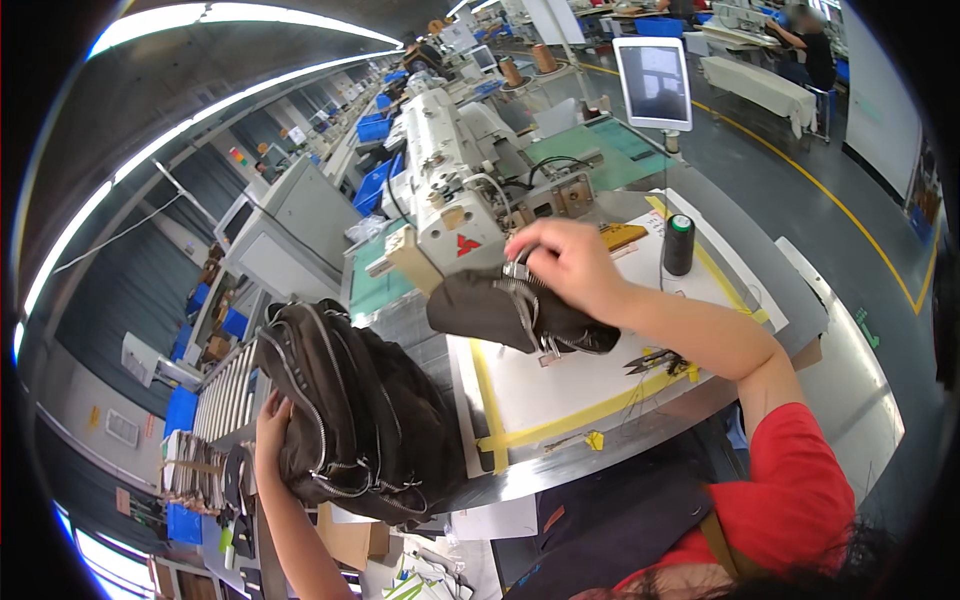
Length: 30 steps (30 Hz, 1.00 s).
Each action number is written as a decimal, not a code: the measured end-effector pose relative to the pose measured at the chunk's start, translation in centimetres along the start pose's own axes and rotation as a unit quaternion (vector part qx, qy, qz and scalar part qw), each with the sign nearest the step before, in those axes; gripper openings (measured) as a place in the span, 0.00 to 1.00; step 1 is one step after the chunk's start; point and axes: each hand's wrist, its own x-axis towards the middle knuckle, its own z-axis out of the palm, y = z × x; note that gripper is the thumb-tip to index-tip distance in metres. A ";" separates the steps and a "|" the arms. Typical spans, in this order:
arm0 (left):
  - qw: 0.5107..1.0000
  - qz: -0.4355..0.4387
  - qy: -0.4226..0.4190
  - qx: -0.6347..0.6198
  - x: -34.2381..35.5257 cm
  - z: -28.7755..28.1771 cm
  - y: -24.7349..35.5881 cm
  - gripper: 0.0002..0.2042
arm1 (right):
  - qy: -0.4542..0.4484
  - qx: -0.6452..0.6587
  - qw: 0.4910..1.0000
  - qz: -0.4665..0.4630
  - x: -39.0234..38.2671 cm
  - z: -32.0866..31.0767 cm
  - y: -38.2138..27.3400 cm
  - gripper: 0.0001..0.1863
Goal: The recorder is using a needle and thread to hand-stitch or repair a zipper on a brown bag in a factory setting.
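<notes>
My left hand (272, 428) is closed on the side of a large dark brown backpack (375, 400), which stands at the table's left edge; some of its fingers are hidden against the fabric. Curved silver zippers run along the backpack. My right hand (570, 262) grips the top of a smaller dark zippered bag (475, 308), near its handle and metal hardware. This bag lies on its side over the white, yellow-taped sheet (520, 385), below the sewing machine head (445, 225).
A black thread cone (679, 246) stands right of my forearm. Thread snips (652, 362) and yellow scraps (595, 440) lie near the front edge. A tablet screen (653, 84) rises behind, and a person (808, 50) sits at the far right.
</notes>
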 end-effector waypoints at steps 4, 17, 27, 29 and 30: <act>0.992 0.073 0.096 -0.044 0.1 -1.4 -1.4 0.24 | 0.026 0.260 0.952 0.162 2.7 -1.5 -2.8 0.10; 0.988 -0.020 -0.032 -0.153 -1.4 1.0 -1.7 0.26 | -0.021 0.516 0.700 0.493 -5.6 -0.7 -7.8 0.17; 0.987 0.088 0.072 -0.117 -3.7 3.5 4.8 0.22 | -0.004 0.595 0.674 0.438 -6.9 -0.5 -4.7 0.24; 0.986 -0.087 -0.014 -0.143 -2.8 4.9 2.7 0.22 | -0.031 0.598 0.690 0.408 -7.1 -0.7 -4.2 0.25; 0.986 -0.050 0.008 -0.158 -2.2 4.8 1.8 0.22 | -0.029 0.602 0.680 0.418 -7.2 -0.8 -4.1 0.25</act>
